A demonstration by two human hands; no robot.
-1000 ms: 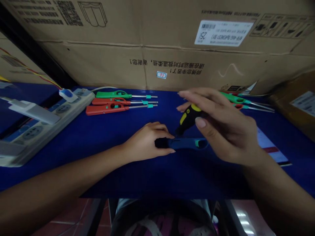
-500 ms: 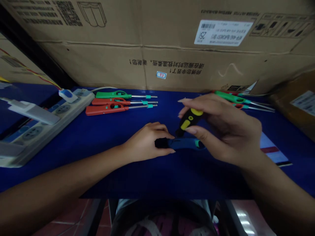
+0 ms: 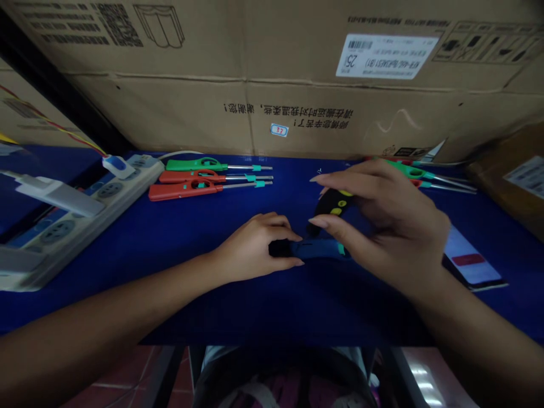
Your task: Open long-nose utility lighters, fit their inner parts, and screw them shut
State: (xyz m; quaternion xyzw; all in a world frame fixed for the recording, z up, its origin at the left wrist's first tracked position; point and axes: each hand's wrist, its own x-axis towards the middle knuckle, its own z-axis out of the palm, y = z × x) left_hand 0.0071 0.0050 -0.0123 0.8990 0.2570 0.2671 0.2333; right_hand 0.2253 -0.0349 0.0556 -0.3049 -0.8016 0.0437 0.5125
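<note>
A blue stick lighter (image 3: 317,248) lies flat on the blue table top (image 3: 178,238) in the middle of the view. My left hand (image 3: 255,246) pinches its left end between thumb and fingers and holds it down. My right hand (image 3: 382,221) is curled round a black and yellow screwdriver (image 3: 331,207), whose tip points down at the blue lighter's body close to my left fingertips. Most of the screwdriver handle is hidden under my right fingers.
One green and two red stick lighters (image 3: 204,177) lie side by side at the back left, more lighters (image 3: 420,173) at the back right. A white power strip (image 3: 63,218) sits at the left, a phone (image 3: 471,262) at the right. Large cardboard boxes (image 3: 272,79) wall the back.
My right hand has turned and lowered over the screwdriver, so less of its yellow handle shows. My left hand and the blue lighter have stayed in place.
</note>
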